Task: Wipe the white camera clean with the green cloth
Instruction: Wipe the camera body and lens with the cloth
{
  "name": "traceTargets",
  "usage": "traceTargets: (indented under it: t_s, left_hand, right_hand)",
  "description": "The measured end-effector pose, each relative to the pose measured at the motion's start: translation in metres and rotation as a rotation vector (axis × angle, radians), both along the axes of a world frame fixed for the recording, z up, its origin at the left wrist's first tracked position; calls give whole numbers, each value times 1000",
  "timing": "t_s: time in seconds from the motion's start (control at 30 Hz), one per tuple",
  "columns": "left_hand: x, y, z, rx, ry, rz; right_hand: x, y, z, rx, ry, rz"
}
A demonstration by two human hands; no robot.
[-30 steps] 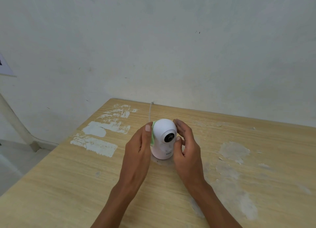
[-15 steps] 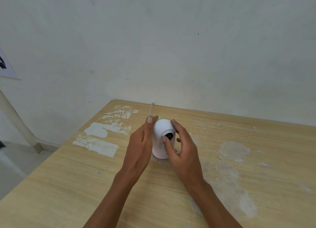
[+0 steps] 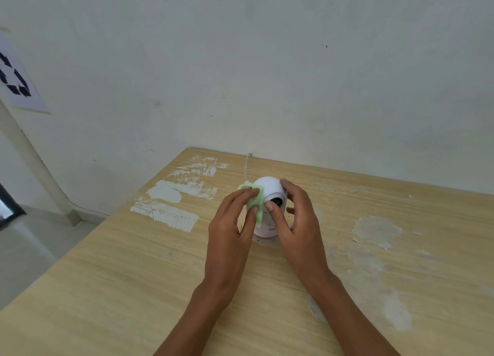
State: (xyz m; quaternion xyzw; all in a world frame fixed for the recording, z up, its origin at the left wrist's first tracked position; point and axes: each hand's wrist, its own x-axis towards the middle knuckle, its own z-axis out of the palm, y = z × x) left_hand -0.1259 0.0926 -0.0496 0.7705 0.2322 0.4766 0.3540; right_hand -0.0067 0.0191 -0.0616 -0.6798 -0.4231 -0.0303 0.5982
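The left hand point(image 3: 227, 232) has its fingers point(image 3: 247, 195) closed on a green cloth point(image 3: 255, 200), with the thumb under it, and presses the cloth onto the left side of the white camera point(image 3: 268, 195). The cloth is bunched up, and a bit of it hangs down the front of the camera.

The right hand point(image 3: 299, 227) cups the other side of the camera. Its fingers point(image 3: 290, 188) curl over the round top and its thumb point(image 3: 272, 211) sits just beside the dark lens point(image 3: 276, 202). It is closed on the camera.

The camera stands upright on the counter point(image 3: 133, 275), near the back edge, between the two hands. A thin white cord point(image 3: 247, 166) runs from behind it to the wall point(image 3: 267, 75).

The counter is light wood with white scraped patches point(image 3: 171, 198) to the left of the camera and more worn spots on the right. A paper with black arrows point(image 3: 14, 80) is stuck on the wall at the far left.
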Motion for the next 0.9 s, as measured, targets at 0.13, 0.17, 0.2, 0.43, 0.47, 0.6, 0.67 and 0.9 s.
traceTargets:
  t_s: [0.13, 0.17, 0.2, 0.43, 0.47, 0.6, 0.67, 0.9]
  left_hand:
    - [-3, 9, -9, -109, 42, 14]
    - [-4, 12, -11, -149, 66, 0]
    - [-5, 13, -13, -178, 82, -14]
    - [0, 15, -2, -161, -31, -62]
    - [0, 16, -4, -198, -15, -68]
    - [-6, 27, -16, -309, 137, -92]
    - [-8, 28, -17, -322, 147, -105]
    - [-2, 26, -9, -286, 35, -87]
  right_hand:
    - [0, 0, -1, 1, -9, 2]
    - [0, 0, -1, 0, -8, 2]
    - [0, 0, -2, -1, -7, 1]
    - [1, 0, -2, -5, -4, -9]
    - [2, 0, -2, -5, -4, -10]
    - [2, 1, -3, -6, 2, 0]
    - [2, 2, -4, -7, 2, 0]
    - [2, 1, -4, -6, -2, -8]
